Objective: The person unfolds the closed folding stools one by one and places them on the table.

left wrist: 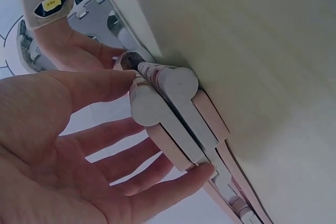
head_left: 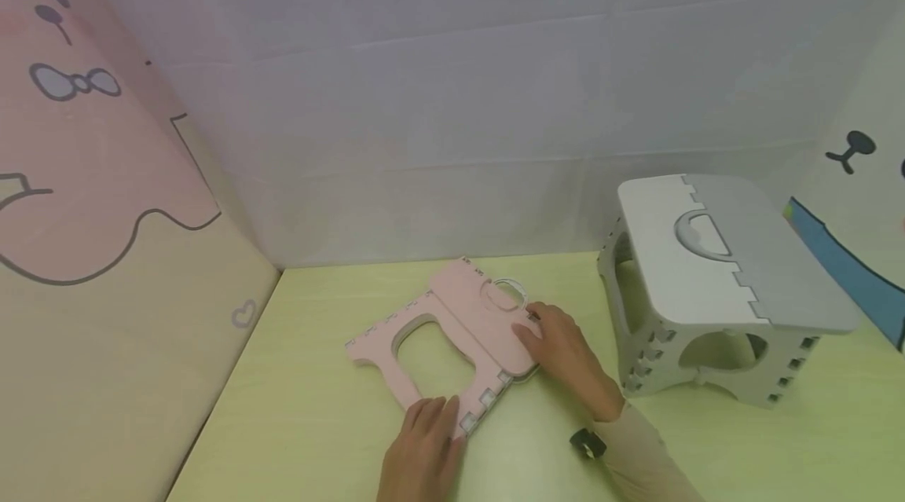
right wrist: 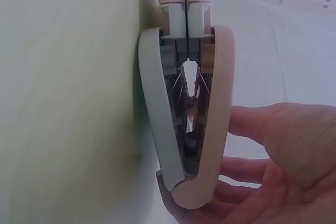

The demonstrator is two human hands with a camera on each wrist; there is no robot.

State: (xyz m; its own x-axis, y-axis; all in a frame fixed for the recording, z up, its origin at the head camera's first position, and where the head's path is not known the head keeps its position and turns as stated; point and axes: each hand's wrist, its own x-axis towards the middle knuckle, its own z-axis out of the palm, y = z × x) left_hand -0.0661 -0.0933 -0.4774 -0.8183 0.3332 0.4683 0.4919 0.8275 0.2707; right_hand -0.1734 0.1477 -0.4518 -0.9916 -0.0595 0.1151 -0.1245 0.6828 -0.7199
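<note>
A pink folding stool (head_left: 498, 341) lies folded flat on the pale yellow-green table. My left hand (head_left: 423, 451) holds its near leg end; in the left wrist view the thumb touches the white hinge corner (left wrist: 149, 106) while the other fingers reach over the pink face. At the stool's right end, beside the raised carry handle (head_left: 516, 286), my right hand (head_left: 566, 353) grips the seat panel. Its thumb presses the pink face, and the fingers curl round the end, partly hidden. Seen edge-on in the right wrist view, the two seat halves (right wrist: 218, 103) stand slightly apart.
To the right stands an unfolded white and grey folding stool (head_left: 679, 258), upright on its legs. A whitish sheet (head_left: 424, 133) hangs behind the table (head_left: 304, 384). Printed cartoon panels border the left and right sides.
</note>
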